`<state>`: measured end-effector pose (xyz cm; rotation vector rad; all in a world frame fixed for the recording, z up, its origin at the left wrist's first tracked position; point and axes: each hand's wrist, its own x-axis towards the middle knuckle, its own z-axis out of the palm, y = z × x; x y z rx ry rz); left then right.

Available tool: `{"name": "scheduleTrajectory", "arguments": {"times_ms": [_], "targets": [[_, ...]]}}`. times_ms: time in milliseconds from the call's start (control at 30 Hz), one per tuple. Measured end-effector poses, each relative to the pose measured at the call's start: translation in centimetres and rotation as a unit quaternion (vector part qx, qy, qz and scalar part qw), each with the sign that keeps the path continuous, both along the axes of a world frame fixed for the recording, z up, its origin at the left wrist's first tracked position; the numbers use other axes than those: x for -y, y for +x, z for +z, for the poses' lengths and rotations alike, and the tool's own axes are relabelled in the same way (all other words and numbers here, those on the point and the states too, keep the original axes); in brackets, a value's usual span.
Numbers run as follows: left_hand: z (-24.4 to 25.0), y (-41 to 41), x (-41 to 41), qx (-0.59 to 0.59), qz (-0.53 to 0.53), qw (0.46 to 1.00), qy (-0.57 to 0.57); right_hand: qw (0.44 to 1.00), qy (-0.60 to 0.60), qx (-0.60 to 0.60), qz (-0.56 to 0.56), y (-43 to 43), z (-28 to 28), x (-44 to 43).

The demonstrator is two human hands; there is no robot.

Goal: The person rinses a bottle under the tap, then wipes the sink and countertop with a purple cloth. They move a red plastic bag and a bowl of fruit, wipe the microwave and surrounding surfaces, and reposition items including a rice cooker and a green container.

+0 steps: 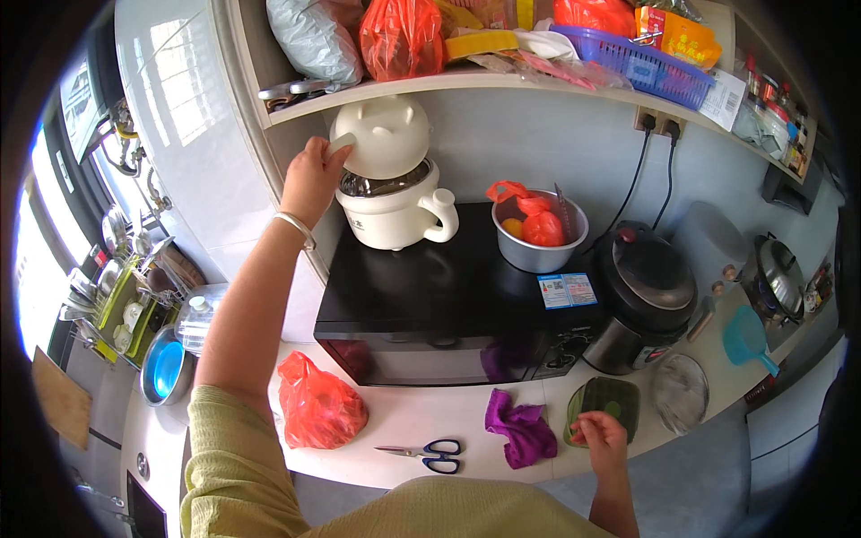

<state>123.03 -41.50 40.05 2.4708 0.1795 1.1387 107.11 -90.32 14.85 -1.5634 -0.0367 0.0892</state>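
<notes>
My left hand [315, 176] grips the tab-like handle of a cream lid [385, 138], which stands tilted above a cream electric cooking pot [393, 215] with a metal inside. The pot rests on the left rear of a black microwave oven [430, 282]. My right hand [601, 434] is over a green lidded container [615, 403] on the counter, its fingers bent; whether they touch or hold something is unclear. A purple cloth [518, 430], blue-handled scissors [437, 456] and a red plastic bag [319, 403] lie along the counter's front.
On the microwave's right stands a metal bowl [538, 259] with a red bag and an orange item. Beside it are a black electric pressure cooker [649, 296], a round clear lid [679, 393] and a turquoise ladle [745, 335]. A loaded shelf [471, 83] hangs above; a dish rack [121, 296] stands left.
</notes>
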Motion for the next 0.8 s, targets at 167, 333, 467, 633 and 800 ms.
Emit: {"name": "scheduleTrajectory", "arguments": {"times_ms": [167, 333, 467, 633, 800], "targets": [[-2.6, 1.2, 0.4, -0.048, -0.092, 0.936, -0.336, 0.998, 0.031, 0.001, 0.048, 1.3, 1.1, -1.9], [-3.3, 0.8, 0.2, -0.047, -0.061, 0.957, -0.281, 0.997, 0.032, 0.015, 0.069, 1.9, 1.1, -1.8], [-3.0, 0.6, -0.1, -0.081, -0.042, 0.967, -0.238, 0.996, 0.043, 0.009, 0.078, 2.1, 0.6, -1.9], [-2.7, 0.3, -0.4, -0.083, -0.004, 0.978, -0.191, 0.994, 0.052, -0.010, 0.094, 2.5, 0.6, -2.6], [-4.2, -1.2, 2.3, 0.172, 0.053, 0.984, -0.012, 0.991, 0.058, -0.020, 0.116, 2.6, -0.8, -2.9]]}}
